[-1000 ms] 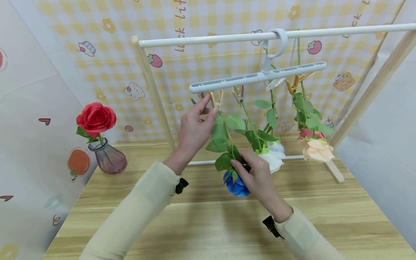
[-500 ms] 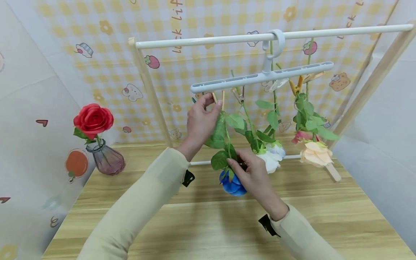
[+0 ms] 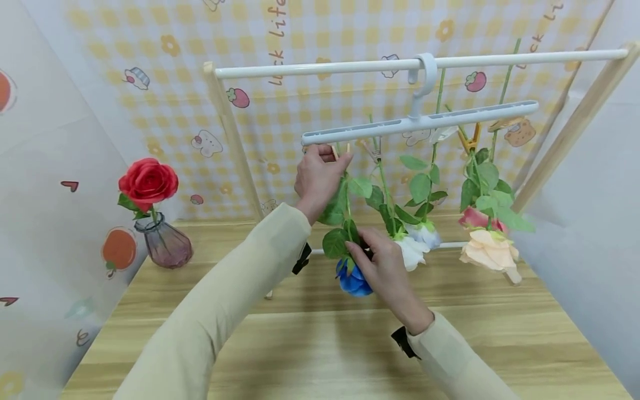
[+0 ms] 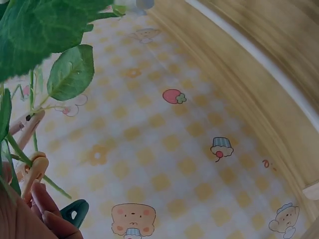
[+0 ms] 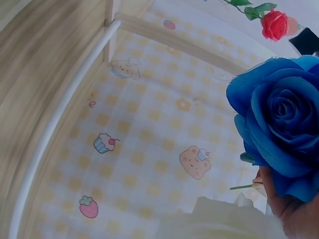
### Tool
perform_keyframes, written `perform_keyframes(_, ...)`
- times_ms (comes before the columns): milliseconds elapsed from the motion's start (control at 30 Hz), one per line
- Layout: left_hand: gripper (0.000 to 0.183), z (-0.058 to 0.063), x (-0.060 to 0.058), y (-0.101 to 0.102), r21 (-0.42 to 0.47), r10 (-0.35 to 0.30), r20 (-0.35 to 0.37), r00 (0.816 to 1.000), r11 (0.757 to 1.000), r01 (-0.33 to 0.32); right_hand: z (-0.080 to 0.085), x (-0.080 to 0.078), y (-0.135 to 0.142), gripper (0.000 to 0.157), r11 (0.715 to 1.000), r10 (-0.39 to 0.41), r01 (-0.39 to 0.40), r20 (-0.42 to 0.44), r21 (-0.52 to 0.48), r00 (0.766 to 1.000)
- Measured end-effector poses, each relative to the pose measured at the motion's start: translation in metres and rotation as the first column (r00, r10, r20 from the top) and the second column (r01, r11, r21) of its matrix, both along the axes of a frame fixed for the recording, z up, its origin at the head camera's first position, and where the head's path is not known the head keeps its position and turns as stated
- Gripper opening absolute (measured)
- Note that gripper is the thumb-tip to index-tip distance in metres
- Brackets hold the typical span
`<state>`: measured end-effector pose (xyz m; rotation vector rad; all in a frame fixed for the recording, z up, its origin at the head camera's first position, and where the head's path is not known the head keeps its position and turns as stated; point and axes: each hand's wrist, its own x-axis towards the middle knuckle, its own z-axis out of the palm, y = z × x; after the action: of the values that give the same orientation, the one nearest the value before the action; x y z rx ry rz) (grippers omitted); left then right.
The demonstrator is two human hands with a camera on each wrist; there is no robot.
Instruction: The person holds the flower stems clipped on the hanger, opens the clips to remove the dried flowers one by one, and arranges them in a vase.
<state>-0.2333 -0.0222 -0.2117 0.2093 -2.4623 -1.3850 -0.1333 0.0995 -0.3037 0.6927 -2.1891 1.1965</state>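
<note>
My left hand (image 3: 322, 175) pinches a pale yellow clothespin (image 4: 36, 167) under the left end of a light grey hanger (image 3: 360, 130). The clothespin grips the green stem of a blue rose (image 3: 353, 280), which hangs head down. Lower on this stem, just above the bloom, my right hand (image 3: 386, 265) holds it between thumb and fingers. Leaves cover part of both hands' grip. Behind the left fingers, a dark teal clothespin (image 4: 75, 215) shows in the left wrist view. In the right wrist view the blue bloom hides most of the right hand.
The hanger hooks over a white rod (image 3: 320, 68) with wooden legs. From its other clothespins hang a white rose (image 3: 411, 251), a pale bluish bloom (image 3: 426, 236), a peach rose (image 3: 489, 251) and a pink one (image 3: 482, 218). A glass vase (image 3: 169, 245) with a red rose (image 3: 149, 180) stands at left.
My left hand has shifted right and stays at the clothespin. The hanger's right end has swung right, its flowers swaying along. My right hand and the blue rose have moved slightly left.
</note>
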Motion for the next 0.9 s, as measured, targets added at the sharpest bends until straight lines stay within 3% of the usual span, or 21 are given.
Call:
perform_keyframes(400, 0.042, -0.003, -0.011, 0.009, -0.122, 0.054, -0.04, 0.998, 0.991, -0.058, 0.002, -0.001, -0.003, 0.01, 0.996, -0.036, 0.036, 0.009, 0.082, 0.999)
perform_keyframes(533, 0.036, -0.005, -0.016, 0.009, -0.165, 0.078, -0.094, 0.992, 0.982, -0.093, 0.001, -0.001, -0.003, 0.009, 0.995, -0.031, 0.031, 0.001, 0.09, 1.0)
perform_keyframes(900, 0.028, -0.002, -0.017, 0.005, -0.124, 0.045, -0.186, 0.982, 0.99, -0.069, -0.001, 0.001, -0.001, 0.007, 0.99, -0.013, 0.002, 0.077, 0.139, 0.997)
